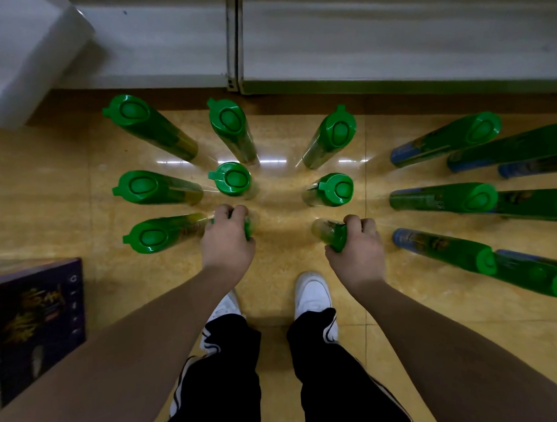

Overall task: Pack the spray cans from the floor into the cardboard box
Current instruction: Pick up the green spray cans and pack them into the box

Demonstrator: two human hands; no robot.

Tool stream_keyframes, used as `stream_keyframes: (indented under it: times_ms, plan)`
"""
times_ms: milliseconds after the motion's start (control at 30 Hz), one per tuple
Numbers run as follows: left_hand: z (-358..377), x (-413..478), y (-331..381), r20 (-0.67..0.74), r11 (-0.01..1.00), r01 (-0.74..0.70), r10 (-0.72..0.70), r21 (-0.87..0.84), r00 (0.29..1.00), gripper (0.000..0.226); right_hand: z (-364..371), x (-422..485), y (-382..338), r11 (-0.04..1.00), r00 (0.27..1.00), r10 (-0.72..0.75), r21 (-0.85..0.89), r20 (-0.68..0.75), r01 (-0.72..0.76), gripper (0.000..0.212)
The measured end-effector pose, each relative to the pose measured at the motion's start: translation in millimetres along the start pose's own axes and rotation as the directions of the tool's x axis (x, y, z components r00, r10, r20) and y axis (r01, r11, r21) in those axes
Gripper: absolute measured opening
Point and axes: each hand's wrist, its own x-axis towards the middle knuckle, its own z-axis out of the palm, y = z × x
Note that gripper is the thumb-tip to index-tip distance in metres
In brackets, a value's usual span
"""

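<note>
Several green-capped spray cans stand upright on the tan tiled floor in rows in front of me. My left hand (228, 237) is closed over the cap of the near can of the middle-left column (248, 229). My right hand (358, 245) is closed over the cap of the near can of the middle-right column (331, 234). Both held cans stand on the floor. Behind them stand two more cans (232, 179) (334, 189). A dark printed cardboard box (36, 322) sits at the lower left.
More cans with blue bases (445, 197) crowd the right side. A white block (27, 50) stands at the upper left. A grey shelf base (370, 84) runs across the back. My white shoes (312, 294) stand just behind the hands.
</note>
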Motion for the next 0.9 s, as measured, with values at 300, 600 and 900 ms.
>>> stream_keyframes:
  times_ms: [300,600,900]
  plan:
    - [-28,-11,3,0.059,0.992,-0.115,0.112,0.048,0.992,0.051,-23,-12,-11,1.000,1.000,-0.007,-0.004,-0.001,0.006,0.059]
    - [-150,-83,29,-0.004,0.989,-0.146,0.146,0.003,0.989,0.049,-144,-67,-68,0.990,0.991,-0.108,-0.078,0.078,0.114,0.056]
    - [-357,-162,56,-0.109,0.993,-0.116,0.114,-0.014,0.987,0.050,-327,-128,-195,0.921,0.933,-0.346,-0.153,0.101,0.358,0.058]
